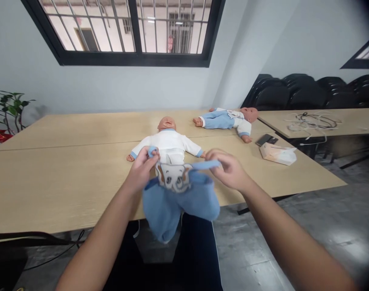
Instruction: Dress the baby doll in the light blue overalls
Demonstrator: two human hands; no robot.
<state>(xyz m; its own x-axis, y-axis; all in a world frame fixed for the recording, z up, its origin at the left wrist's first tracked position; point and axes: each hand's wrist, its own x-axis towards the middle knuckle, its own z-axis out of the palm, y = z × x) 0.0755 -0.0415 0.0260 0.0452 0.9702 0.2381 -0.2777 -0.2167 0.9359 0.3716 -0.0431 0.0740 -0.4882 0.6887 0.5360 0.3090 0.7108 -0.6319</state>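
Note:
Between my hands hangs a pair of blue doll overalls (172, 202) with an elephant face on the bib, over the table's front edge. My left hand (144, 165) is closed on one strap, which loops over its fingers. The other strap is stretched out to the right, its end pinched in my right hand (228, 167). Just beyond, a baby doll (168, 139) lies on its back in a white top with blue cuffs, head away from me. The overalls hide its lower part.
A second doll (229, 119), dressed in blue overalls, lies at the back right. Near it are a dark phone (267, 140) and a tissue pack (277, 153). Cables (316, 121) lie on the adjoining table, with stacked black chairs (299, 93) behind. A plant (11, 107) stands far left.

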